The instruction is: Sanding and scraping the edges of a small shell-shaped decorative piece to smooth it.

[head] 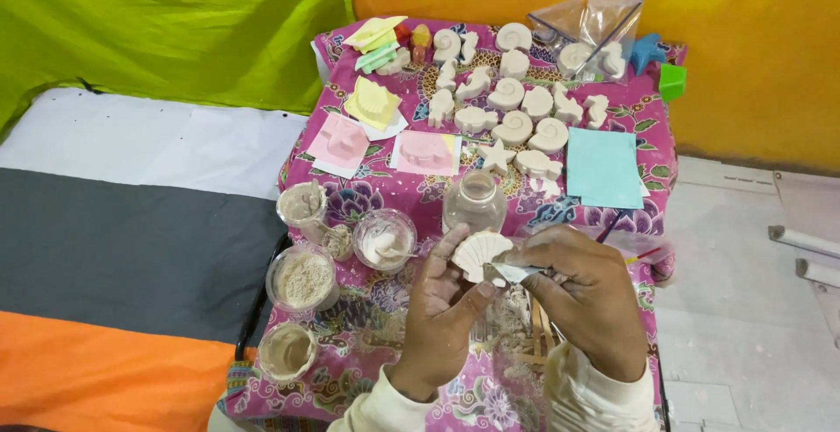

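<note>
Both hands meet over the tabletop (pixel 350 344): left hand (pixel 442 310) grips a white shell cast (pixel 479 253), right hand (pixel 595 296) pinches a small blade (pixel 516 272) against it.

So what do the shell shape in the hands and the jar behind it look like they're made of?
The shell-shaped cast looks like plaster: matte, chalky off-white, with moulded ribs, though clay is possible. The jar appears to be clear glass or plastic, see-through with soft glints.
</note>
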